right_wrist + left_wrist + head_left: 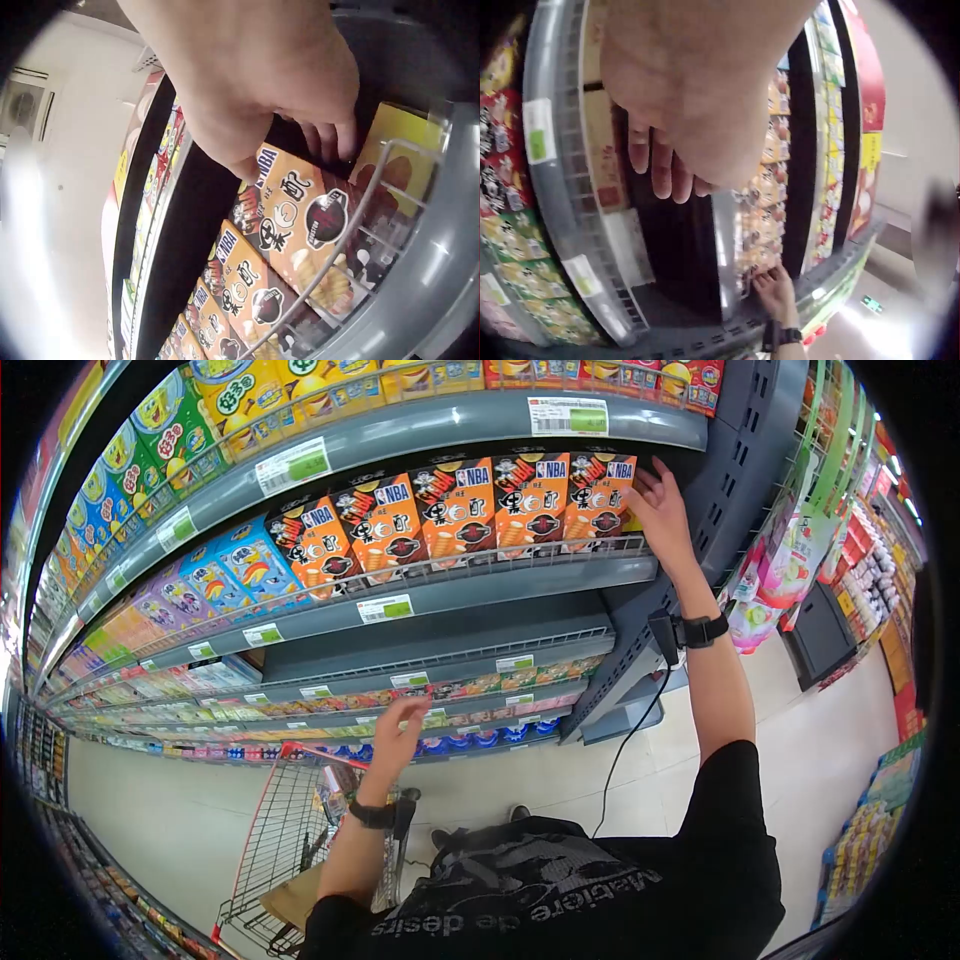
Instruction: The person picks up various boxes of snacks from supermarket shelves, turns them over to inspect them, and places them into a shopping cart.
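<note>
My right hand [660, 515] is up at the right end of a shelf row of orange NBA snack boxes. It grips the rightmost orange snack box [597, 500] by its upper part. In the right wrist view the thumb lies at the top front edge of that snack box [300, 225], while the other fingers reach past its top into the dark gap. A yellow box [397, 150] stands beside it behind the wire rail. My left hand [398, 735] hangs in front of the lower shelves with loosely bent fingers and nothing in it.
A wire guard rail [345, 240] runs along the shelf front. The dark upright post [690, 560] bounds the shelf on the right. Below left stands a shopping cart [270, 830] with goods inside. A cable [635, 735] dangles from the right wrist camera.
</note>
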`<state>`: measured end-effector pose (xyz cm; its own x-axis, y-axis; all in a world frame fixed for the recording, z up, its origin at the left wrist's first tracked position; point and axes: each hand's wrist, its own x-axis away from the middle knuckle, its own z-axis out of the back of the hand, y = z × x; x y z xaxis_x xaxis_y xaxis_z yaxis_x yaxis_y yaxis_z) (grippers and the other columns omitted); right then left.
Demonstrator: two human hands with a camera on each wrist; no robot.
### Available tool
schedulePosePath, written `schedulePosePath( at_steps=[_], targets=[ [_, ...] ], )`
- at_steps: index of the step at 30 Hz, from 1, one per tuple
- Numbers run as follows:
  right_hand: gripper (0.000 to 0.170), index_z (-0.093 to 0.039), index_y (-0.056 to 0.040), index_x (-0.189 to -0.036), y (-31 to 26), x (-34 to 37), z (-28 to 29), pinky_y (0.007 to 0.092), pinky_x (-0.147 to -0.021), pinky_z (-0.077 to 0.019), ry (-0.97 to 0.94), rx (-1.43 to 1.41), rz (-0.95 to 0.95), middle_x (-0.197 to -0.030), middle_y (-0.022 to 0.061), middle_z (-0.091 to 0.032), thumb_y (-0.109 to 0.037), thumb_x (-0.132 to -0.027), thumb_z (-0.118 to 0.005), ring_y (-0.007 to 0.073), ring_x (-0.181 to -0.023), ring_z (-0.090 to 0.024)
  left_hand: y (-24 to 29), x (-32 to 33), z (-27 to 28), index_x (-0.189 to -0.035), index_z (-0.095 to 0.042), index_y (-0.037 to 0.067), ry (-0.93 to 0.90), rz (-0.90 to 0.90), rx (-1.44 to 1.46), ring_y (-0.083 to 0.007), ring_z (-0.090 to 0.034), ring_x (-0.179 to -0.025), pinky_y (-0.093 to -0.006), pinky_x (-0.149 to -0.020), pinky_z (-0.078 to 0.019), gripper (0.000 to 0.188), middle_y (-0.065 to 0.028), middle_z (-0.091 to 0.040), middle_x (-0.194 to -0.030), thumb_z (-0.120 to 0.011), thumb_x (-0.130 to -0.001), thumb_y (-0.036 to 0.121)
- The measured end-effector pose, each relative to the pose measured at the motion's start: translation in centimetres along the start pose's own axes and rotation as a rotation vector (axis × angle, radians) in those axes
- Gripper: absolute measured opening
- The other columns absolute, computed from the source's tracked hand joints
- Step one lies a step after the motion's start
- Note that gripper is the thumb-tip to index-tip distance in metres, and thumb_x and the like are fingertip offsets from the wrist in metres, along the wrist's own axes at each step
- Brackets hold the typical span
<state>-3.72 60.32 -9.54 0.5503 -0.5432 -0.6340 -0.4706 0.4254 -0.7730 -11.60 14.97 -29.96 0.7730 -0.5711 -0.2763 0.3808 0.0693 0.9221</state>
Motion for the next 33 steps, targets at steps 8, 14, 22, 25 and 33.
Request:
schedulePosePath(
  at_steps=[8,14,22,25,33],
  targets=[
    [0.042,-0.053,0.0042,-0.119,1.2,-0.3,2.3,0.0296,-0.087,-0.0493,-0.289,0.068,-0.153,-0.108,0.0112,-0.064,0.002,-0.079,-0.067,0.0174,-0.099,-0.062,10.7,-4.8,-5.7,-0.105,-0.064,0.002,-0.225,-0.23,0.039,-0.0172,-0.063,-0.092,-0.0295,-0.082,-0.0487,0.016,-0.009,-0.066,-0.1,-0.057,-0.09,0.001],
    [0.039,-0.055,0.0028,-0.115,-0.8,2.0,3.5,0.0287,-0.085,-0.0493,-0.181,0.059,0.081,-0.105,0.0101,-0.065,-0.002,-0.08,-0.072,0.0152,-0.099,-0.062,13.6,-4.8,-6.8,-0.108,-0.063,0.002,-0.272,-0.285,-0.083,-0.0209,-0.062,-0.095,-0.0309,-0.083,-0.0486,0.023,-0.0107,-0.064,-0.104,-0.058,-0.087,-0.002],
    [0.04,-0.057,0.0009,-0.113,-6.8,15.1,0.5,0.0379,-0.09,-0.0479,-0.346,-0.255,0.239,-0.11,0.0176,-0.061,-0.023,-0.084,-0.07,0.0267,-0.103,-0.06,18.0,-2.4,-6.0,-0.118,-0.062,0.004,-0.133,-0.417,-0.132,-0.0287,-0.056,-0.114,-0.0365,-0.095,-0.046,0.043,-0.0126,-0.058,-0.122,-0.072,-0.076,0.004],
    [0.033,-0.058,0.0001,-0.111,-5.9,19.3,-1.2,0.038,-0.093,-0.0463,-0.517,-0.126,0.141,-0.114,0.0174,-0.06,-0.009,-0.08,-0.067,0.0281,-0.109,-0.058,17.5,-1.5,-5.8,-0.118,-0.062,0.005,-0.209,-0.463,-0.113,-0.029,-0.057,-0.112,-0.0368,-0.095,-0.0464,0.045,-0.0122,-0.059,-0.12,-0.072,-0.074,0.003],
    [0.042,-0.05,-0.0014,-0.116,-4.1,25.1,-7.6,0.0346,-0.095,-0.0467,-0.439,-0.241,-0.085,-0.124,0.0144,-0.053,0.011,-0.078,-0.065,0.0241,-0.115,-0.056,13.6,2.5,-2.5,-0.114,-0.064,0.001,-0.022,-0.353,-0.135,-0.0287,-0.063,-0.101,-0.0354,-0.088,-0.0493,0.045,-0.0149,-0.064,-0.109,-0.073,-0.07,0.0]
  ],
)
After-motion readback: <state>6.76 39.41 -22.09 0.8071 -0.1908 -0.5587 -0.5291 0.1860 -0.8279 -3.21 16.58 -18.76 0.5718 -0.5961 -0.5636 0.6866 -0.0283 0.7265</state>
